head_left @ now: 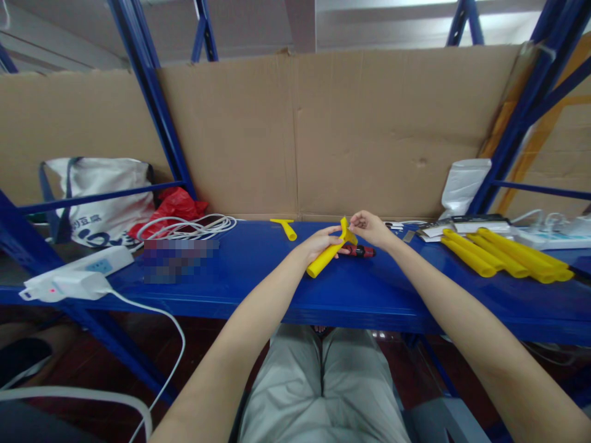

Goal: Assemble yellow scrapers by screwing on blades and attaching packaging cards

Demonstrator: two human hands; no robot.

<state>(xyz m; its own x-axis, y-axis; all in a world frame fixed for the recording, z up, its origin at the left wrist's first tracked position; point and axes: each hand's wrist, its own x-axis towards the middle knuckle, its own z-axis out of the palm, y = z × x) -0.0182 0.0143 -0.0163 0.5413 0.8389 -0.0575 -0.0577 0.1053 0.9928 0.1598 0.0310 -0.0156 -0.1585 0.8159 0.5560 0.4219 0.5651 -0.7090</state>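
Observation:
My left hand (pixel 321 243) is wrapped round a yellow T-shaped piece with a thick tubular handle (pixel 321 263), held at a slant above the blue shelf top. Its open round end points toward me, and the crosspiece faces away. At the crosspiece, my right hand (pixel 368 226) has its fingertips pinched together; whatever they hold is too small to make out. Just beyond the handle, a red and black tool (pixel 362 251) lies on the shelf, partly hidden by the yellow piece and my left hand. A similar yellow T-shaped piece (pixel 289 230) lies farther back, to the left.
Several yellow tubes (pixel 512 255) lie side by side at the right, near a white power strip (pixel 554 237). At the left are another power strip (pixel 83 271), coiled white cable (pixel 203 227), a red bag (pixel 178 206) and a cloth bag (pixel 101 197). Cardboard (pixel 360 135) walls the back.

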